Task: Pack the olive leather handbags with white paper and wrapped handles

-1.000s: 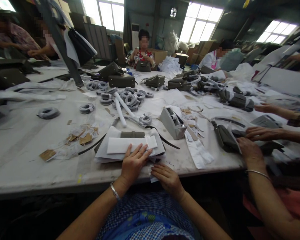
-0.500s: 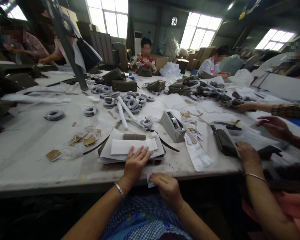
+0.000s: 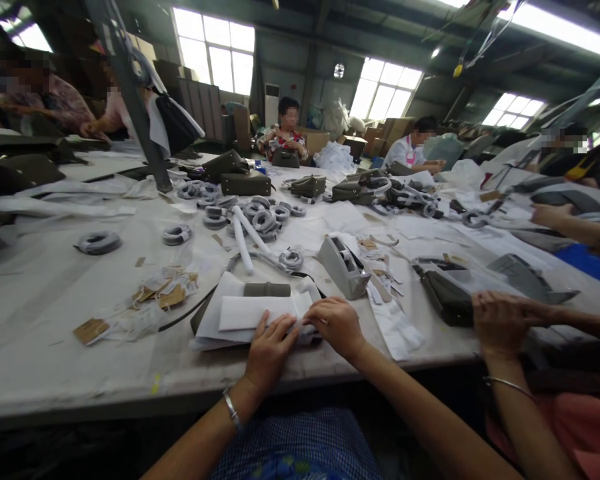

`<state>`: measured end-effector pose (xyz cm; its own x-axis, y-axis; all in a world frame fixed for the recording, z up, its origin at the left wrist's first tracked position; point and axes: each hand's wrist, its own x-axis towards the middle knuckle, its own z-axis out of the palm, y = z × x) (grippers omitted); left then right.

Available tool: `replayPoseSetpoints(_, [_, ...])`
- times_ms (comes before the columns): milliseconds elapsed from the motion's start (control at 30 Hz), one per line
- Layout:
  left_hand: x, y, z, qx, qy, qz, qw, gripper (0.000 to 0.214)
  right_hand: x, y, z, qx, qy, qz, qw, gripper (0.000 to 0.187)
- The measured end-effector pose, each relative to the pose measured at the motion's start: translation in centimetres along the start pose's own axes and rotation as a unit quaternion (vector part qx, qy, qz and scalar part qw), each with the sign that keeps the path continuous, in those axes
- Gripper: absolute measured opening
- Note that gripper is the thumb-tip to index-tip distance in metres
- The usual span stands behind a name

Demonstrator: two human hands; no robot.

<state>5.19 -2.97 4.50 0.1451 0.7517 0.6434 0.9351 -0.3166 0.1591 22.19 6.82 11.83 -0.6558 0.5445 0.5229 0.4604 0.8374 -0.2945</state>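
Observation:
A flat olive-green bag part wrapped in white paper (image 3: pixel 253 312) lies near the table's front edge. My left hand (image 3: pixel 270 350) rests on its near edge with fingers stretched flat on the paper. My right hand (image 3: pixel 336 323) is at the bundle's right end, fingers curled down onto the paper's edge. What they pinch, if anything, is hidden. A rolled olive piece (image 3: pixel 267 289) sits on top of the bundle.
A grey tape dispenser (image 3: pixel 343 265) stands right of the bundle. Small card tags (image 3: pixel 150 297) lie at the left, several coiled grey straps (image 3: pixel 260 217) behind. A neighbour's hands (image 3: pixel 503 320) work an olive bag (image 3: pixel 443 297) at the right. Other people sit around the table.
My right hand has moved up from the table's front edge onto the right end of the paper-wrapped bundle. My left hand slid slightly back. The view has tilted up.

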Motion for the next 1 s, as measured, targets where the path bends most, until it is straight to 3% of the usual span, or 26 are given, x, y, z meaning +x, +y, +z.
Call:
replayPoseSetpoints(233, [0.0, -0.2, 0.4, -0.016, 0.019, -0.005, 1.0, 0.023, 2.3, 1.9, 1.5, -0.022, -0.116, -0.04, 0.992, 0.009])
replayPoseSetpoints(533, [0.0, -0.6, -0.1, 0.008, 0.02, 0.032, 0.999, 0.038, 4.8, 3.0, 1.5, -0.013, -0.222, -0.012, 0.975, 0.017])
replayPoseSetpoints(733, [-0.2, -1.1, 0.0, 0.037, 0.025, 0.087, 0.995, 0.038, 5.1, 3.4, 1.7, 0.004, -0.23, 0.006, 0.973, 0.012])
replayPoseSetpoints(1000, [-0.1, -1.1, 0.3, 0.041, 0.016, 0.058, 0.997, 0.031, 4.4, 3.5, 2.3, 0.062, -0.178, 0.031, 0.982, 0.012])
